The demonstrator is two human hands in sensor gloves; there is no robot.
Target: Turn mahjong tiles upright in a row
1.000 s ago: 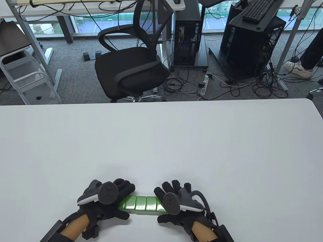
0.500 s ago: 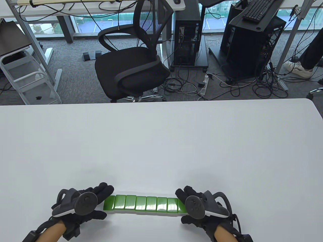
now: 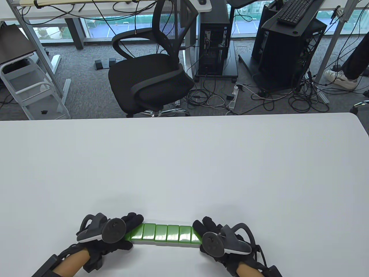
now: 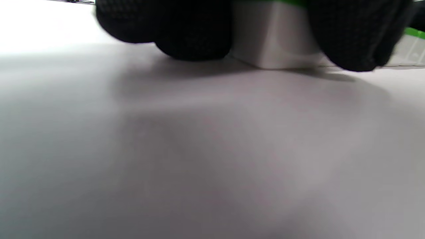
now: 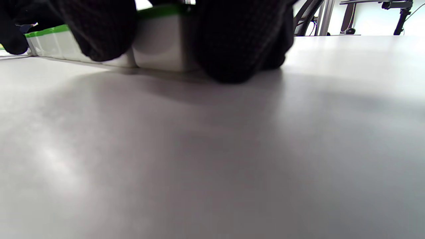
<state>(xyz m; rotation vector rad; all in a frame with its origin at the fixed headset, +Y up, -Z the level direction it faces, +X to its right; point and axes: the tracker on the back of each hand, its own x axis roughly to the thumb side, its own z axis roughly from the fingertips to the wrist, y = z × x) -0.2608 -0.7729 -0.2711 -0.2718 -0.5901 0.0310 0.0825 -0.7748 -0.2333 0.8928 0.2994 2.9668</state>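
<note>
Green-backed mahjong tiles point(image 3: 166, 233) lie flat in one row near the counter point(image 3: 184, 161) front edge. Left hand point(image 3: 115, 233) and right hand point(image 3: 212, 235), further apart half a second ago, have closed inward and now clasp the row's ends, covering the outer tiles. Judged: row squared, the flip upright not yet begun.

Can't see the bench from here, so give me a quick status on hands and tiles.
Left hand and right hand grip opposite ends of the tile row. Tiles flat, green backs up, none upright yet. Nothing in the way on the table.
</note>
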